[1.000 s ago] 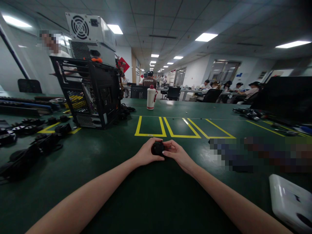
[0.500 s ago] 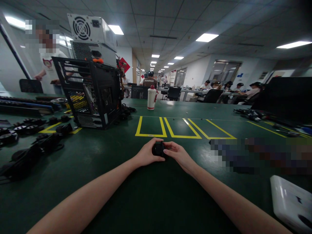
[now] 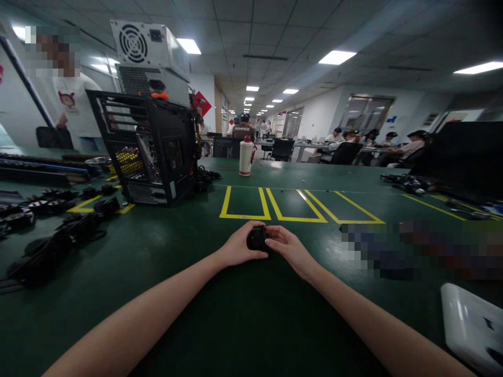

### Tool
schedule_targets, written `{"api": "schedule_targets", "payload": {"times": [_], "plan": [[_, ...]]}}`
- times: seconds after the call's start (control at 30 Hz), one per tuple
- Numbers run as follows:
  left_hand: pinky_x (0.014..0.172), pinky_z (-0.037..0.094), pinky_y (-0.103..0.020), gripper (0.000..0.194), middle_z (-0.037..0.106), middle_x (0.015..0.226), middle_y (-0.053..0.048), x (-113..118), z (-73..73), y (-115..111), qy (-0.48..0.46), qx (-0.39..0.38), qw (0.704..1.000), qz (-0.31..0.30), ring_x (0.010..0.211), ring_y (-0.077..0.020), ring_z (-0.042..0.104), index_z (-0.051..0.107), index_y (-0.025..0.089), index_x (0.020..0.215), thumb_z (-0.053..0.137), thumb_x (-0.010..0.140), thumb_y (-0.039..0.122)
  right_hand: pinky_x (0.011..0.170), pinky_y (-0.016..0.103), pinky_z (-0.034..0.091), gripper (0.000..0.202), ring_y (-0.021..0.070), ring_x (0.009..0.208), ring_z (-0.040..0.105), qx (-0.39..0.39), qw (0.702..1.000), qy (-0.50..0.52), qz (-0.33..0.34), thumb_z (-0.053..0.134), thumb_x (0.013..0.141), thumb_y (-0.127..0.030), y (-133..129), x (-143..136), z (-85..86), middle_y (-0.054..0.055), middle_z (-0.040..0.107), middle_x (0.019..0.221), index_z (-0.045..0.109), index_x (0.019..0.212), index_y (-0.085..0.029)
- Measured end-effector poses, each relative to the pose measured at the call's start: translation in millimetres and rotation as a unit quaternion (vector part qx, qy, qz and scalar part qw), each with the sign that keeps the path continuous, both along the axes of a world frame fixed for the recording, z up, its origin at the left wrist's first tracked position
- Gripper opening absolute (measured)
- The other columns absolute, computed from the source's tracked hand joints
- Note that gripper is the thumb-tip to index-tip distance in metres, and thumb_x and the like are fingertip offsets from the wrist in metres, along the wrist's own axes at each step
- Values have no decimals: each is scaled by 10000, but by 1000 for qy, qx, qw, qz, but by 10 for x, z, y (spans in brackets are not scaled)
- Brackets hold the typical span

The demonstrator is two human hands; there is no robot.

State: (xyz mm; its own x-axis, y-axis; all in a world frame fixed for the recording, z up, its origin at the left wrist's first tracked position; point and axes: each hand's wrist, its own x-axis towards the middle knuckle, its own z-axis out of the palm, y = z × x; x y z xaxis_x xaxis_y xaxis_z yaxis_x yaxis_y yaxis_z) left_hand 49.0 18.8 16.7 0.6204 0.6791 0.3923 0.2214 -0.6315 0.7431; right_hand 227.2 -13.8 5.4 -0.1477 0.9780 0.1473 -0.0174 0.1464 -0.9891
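Note:
A small, round black object [image 3: 256, 239] is held between my two hands, just above the green table [image 3: 196, 324] and in front of the yellow tape outlines. My left hand [image 3: 240, 245] wraps round its left side, fingers over the top and thumb underneath. From the right, the fingertips and thumb of my right hand [image 3: 286, 247] pinch its edge. What exactly the black object is cannot be made out.
An open black computer case [image 3: 157, 152] with metal power supplies [image 3: 149, 44] on top stands left. Black parts [image 3: 51, 246] lie left of my arm. A white bottle [image 3: 246, 158] stands beyond the tape. A white device [image 3: 471, 324] sits right; a person [image 3: 76, 104] stands behind.
The view has shifted slightly. Both hands still hold the black object in nearly the same grip. The person at the back left now stands more upright, with the arms lower.

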Motion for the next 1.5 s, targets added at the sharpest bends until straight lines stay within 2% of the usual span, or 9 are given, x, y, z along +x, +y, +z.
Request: {"api": "schedule_targets", "payload": {"times": [0.2,0.3,0.53,0.7,0.87,1.07,1.23,1.43,1.5], "plan": [[964,344,-428,718,436,1265,-86,-3,7,-14,10,19,1000,-1,1144,-260,435,371,243,1231,704,605,352,919,380,384,316,174,995,544,4,1000,10,29,636,673,-180,12,8,-10,26,594,1036,558,977,-218],[945,362,-415,668,455,1244,-81,-7,29,-32,12,30,999,-1,1121,-251,454,386,248,1226,674,638,379,902,376,395,310,171,962,555,10,1000,7,29,655,655,-179,-12,5,9,17,591,1009,561,947,-222],[928,379,-381,598,495,1187,-72,3,31,-51,3,47,999,5,1078,-223,483,424,238,1193,668,656,330,881,366,395,270,168,939,554,-1,1000,0,5,646,679,-262,-52,-18,46,16,592,974,565,934,-226],[910,391,-381,596,501,1171,-71,0,33,-59,1,40,999,4,1062,-222,491,427,241,1190,672,653,325,878,362,399,306,168,932,560,-25,1000,10,14,677,642,-226,-16,-4,21,26,598,973,554,921,-205],[908,389,-383,590,497,1171,-73,-2,32,-64,-4,37,999,-2,1060,-223,491,427,237,1187,671,656,319,841,353,421,330,164,918,559,-13,999,20,33,704,602,-184,-37,1,41,0,589,952,527,877,-221],[910,384,-393,610,499,1170,-72,6,15,-51,-15,35,999,-5,1063,-230,488,432,243,1181,692,633,312,812,359,430,193,163,914,543,-34,999,22,7,604,711,-332,-85,-22,58,9,569,948,548,863,-228],[921,380,-395,607,496,1176,-70,4,32,-61,-12,33,999,-5,1072,-229,485,439,245,1178,692,632,317,874,372,402,299,179,964,536,-51,999,18,3,652,667,-297,-30,-6,36,28,581,983,567,942,-213],[906,392,-393,603,503,1167,-68,5,29,-58,-15,33,999,-3,1060,-232,491,444,244,1173,697,628,297,860,390,408,336,183,931,545,-50,999,2,13,708,594,-233,-63,-7,113,17,591,936,556,894,-216],[910,389,-395,607,502,1170,-70,9,19,-52,-16,33,999,-5,1063,-233,490,443,241,1172,700,625,299,837,386,421,304,182,922,544,-58,998,14,10,698,610,-245,-86,-20,128,11,587,917,549,874,-226]]}}
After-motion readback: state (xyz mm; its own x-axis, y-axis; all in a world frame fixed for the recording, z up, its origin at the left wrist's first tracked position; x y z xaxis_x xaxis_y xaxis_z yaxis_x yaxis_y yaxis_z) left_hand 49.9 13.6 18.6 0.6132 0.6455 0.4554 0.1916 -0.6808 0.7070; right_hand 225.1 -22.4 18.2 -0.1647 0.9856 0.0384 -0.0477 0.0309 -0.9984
